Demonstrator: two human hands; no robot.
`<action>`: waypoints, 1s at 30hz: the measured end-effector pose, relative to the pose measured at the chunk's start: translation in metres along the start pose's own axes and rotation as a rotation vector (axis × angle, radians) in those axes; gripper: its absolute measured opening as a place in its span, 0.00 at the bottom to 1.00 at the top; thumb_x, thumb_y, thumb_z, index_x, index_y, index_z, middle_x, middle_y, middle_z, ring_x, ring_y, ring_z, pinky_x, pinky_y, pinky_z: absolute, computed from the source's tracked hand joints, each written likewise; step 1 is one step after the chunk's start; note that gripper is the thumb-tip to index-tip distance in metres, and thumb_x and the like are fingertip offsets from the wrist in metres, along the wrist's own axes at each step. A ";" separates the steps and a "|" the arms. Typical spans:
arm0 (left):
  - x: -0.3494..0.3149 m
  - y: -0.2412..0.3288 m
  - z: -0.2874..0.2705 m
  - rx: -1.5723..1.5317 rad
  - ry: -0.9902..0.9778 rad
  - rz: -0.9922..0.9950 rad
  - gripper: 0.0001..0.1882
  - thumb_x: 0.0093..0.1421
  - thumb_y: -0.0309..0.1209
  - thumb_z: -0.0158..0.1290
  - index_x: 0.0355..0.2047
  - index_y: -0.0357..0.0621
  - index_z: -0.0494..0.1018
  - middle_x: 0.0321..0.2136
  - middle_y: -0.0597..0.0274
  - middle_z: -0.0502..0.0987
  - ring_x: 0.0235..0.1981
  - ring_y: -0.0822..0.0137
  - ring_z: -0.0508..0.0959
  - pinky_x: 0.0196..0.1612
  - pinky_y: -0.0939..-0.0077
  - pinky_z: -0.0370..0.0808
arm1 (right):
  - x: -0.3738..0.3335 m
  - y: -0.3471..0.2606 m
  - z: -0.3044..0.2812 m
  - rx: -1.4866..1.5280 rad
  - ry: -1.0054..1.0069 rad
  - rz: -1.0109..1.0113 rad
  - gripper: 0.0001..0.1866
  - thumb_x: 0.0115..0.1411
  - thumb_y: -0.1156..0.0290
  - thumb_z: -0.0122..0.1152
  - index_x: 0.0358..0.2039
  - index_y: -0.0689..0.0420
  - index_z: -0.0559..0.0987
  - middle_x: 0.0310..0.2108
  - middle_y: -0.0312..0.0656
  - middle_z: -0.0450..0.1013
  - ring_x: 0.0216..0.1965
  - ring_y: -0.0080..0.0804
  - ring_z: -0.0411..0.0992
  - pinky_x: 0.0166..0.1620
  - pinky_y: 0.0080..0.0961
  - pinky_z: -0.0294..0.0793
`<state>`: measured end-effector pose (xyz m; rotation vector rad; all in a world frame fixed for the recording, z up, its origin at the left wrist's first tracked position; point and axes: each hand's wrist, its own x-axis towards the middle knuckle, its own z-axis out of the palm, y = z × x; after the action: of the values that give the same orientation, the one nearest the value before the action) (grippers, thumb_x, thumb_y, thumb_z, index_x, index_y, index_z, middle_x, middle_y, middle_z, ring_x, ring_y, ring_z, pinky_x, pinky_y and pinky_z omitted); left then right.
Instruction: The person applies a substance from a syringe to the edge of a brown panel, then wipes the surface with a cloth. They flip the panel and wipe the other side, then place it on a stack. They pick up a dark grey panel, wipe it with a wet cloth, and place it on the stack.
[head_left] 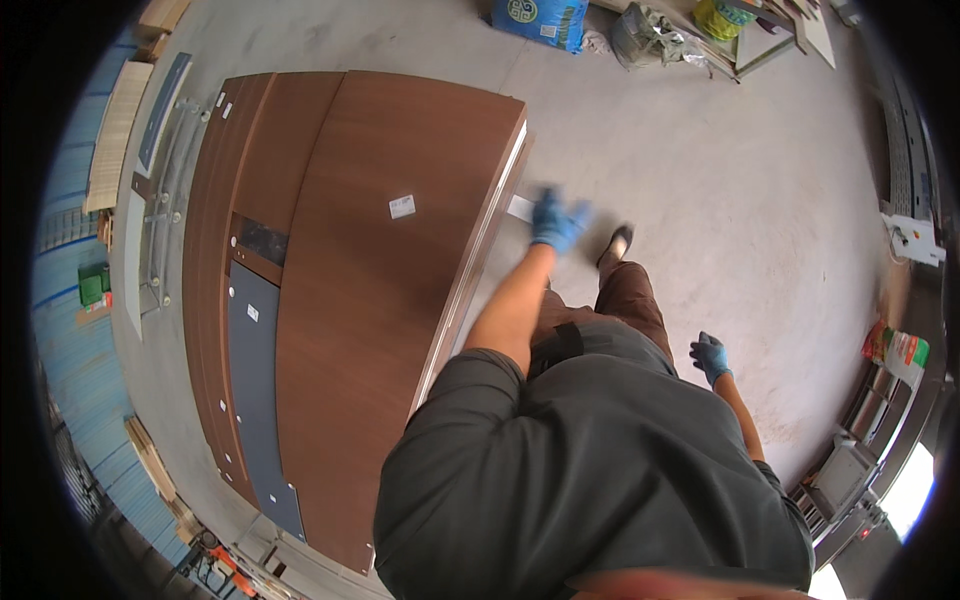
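Note:
My left hand (558, 222), in a blue glove, reaches out beside the right edge of a stack of brown panels (400, 280). It is blurred by motion, but the thumb stands apart from the fingers and no held thing shows. Right beside it is a small white piece (520, 208) near the stack's edge; whether the glove touches it I cannot tell. My right hand (709, 354), also gloved in blue, hangs at my right side over the floor, its fingers loosely apart and holding nothing. A white label (402, 207) is stuck on the large top panel.
A dark grey panel (255, 350) lies at the stack's left part. Beyond it stands a metal roller frame (165, 220). Far ahead are a blue sack (545, 22) and a plastic bag (645, 38). Machinery with a control box (912, 240) lines the right side. My foot (620, 242) is on the grey floor.

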<state>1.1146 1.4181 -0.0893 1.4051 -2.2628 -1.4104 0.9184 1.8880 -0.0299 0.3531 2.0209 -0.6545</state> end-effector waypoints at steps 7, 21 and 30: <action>0.091 0.068 0.002 0.223 0.811 0.381 0.47 0.62 0.55 0.63 0.70 0.36 0.62 0.70 0.34 0.62 0.74 0.37 0.59 0.73 0.42 0.58 | 0.131 -0.189 -0.048 -0.392 -0.195 -0.073 0.24 0.72 0.49 0.59 0.56 0.55 0.80 0.37 0.35 0.80 0.31 0.25 0.75 0.32 0.30 0.74; 0.247 0.160 -0.006 0.378 0.686 -0.112 0.50 0.59 0.61 0.61 0.74 0.47 0.60 0.73 0.35 0.58 0.74 0.33 0.56 0.73 0.33 0.52 | 0.332 -0.657 -0.022 -0.606 -0.322 -0.620 0.23 0.71 0.55 0.61 0.56 0.62 0.81 0.40 0.38 0.82 0.38 0.30 0.78 0.42 0.31 0.79; 0.347 0.079 -0.167 0.239 0.860 -1.224 0.53 0.62 0.61 0.54 0.77 0.41 0.53 0.76 0.30 0.49 0.77 0.27 0.45 0.75 0.33 0.44 | 0.307 -0.822 0.136 -0.688 -0.493 -0.607 0.18 0.73 0.57 0.61 0.49 0.61 0.82 0.34 0.33 0.79 0.32 0.20 0.73 0.37 0.24 0.78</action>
<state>0.9593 1.0585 -0.0541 2.9098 -0.9622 -0.3459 0.4537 1.1344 -0.0987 -0.7801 1.7205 -0.3091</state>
